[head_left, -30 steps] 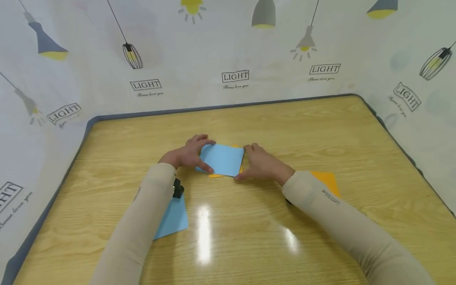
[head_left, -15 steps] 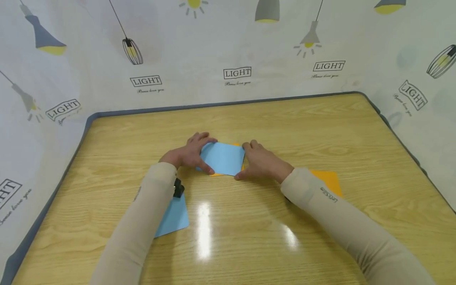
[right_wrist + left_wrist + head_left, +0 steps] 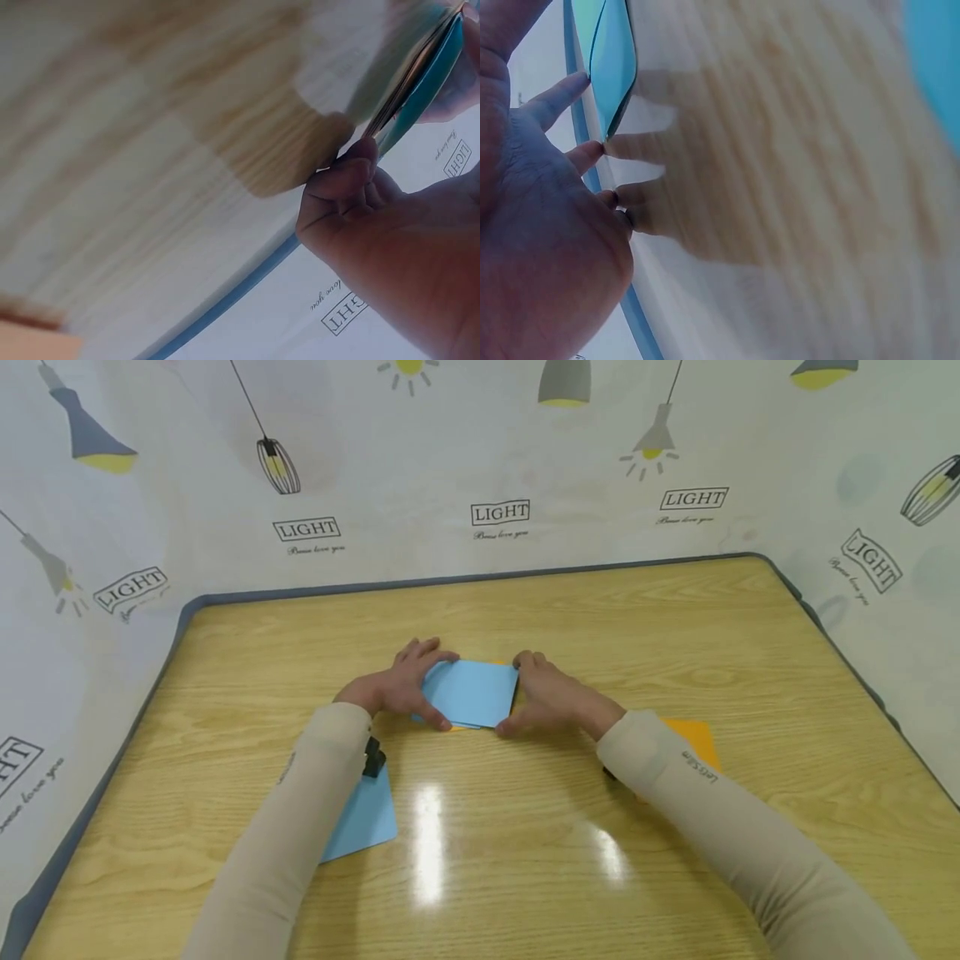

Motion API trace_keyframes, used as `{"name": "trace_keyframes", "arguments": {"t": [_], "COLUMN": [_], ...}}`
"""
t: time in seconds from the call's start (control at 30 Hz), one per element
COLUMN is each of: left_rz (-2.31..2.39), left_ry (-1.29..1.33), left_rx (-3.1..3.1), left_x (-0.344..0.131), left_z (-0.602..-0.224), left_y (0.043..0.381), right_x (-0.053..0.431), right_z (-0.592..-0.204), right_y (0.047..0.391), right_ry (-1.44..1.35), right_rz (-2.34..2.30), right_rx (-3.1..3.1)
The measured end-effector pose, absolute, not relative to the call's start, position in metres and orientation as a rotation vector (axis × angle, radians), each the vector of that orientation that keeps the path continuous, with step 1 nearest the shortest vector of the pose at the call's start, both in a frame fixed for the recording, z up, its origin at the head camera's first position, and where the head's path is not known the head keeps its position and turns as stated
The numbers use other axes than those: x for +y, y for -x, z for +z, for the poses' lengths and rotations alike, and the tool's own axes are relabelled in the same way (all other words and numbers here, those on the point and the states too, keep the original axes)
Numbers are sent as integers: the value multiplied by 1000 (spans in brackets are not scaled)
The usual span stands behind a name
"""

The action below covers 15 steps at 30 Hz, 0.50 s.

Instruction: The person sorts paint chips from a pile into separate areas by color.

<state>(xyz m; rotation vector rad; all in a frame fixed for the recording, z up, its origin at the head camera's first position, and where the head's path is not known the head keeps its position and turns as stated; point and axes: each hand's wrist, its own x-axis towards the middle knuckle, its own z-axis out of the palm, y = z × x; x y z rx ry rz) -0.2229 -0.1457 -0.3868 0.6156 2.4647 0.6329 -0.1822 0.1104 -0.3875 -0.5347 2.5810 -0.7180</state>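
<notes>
Light blue paper lies at mid-table, with a thin edge of orange paper showing underneath. A second blue edge peeks out along its front. My left hand holds the left end, thumb at the near edge and index finger at the far edge. At the right end my right hand holds the paper near its corners between thumb and fingers. From the right wrist, several sheet edges show, bowed and slightly apart. The left wrist view shows the blue paper curved at my fingertips.
Another blue sheet lies partly under the left forearm. Orange paper lies by the right forearm, partly covered by the sleeve. The wooden table ends at a patterned white wall covering on the far side and both flanks.
The top blue sheet has shifted slightly right along with my right hand. Less orange shows at its right side, and a second blue edge has appeared in front. My left hand stays nearly still.
</notes>
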Motion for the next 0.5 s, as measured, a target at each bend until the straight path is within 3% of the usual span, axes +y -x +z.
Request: {"name": "trace_keyframes", "arguments": {"t": [0.5], "left_rz": [646], "left_ry": [-595], "left_rx": [2469], "left_x": [-145], "left_z": [-392], "left_y": [223], "right_x": [115], "right_z": [-389], "right_y": [184], "right_ry": [531], "right_rz": [-843], "right_rx": [2526]}}
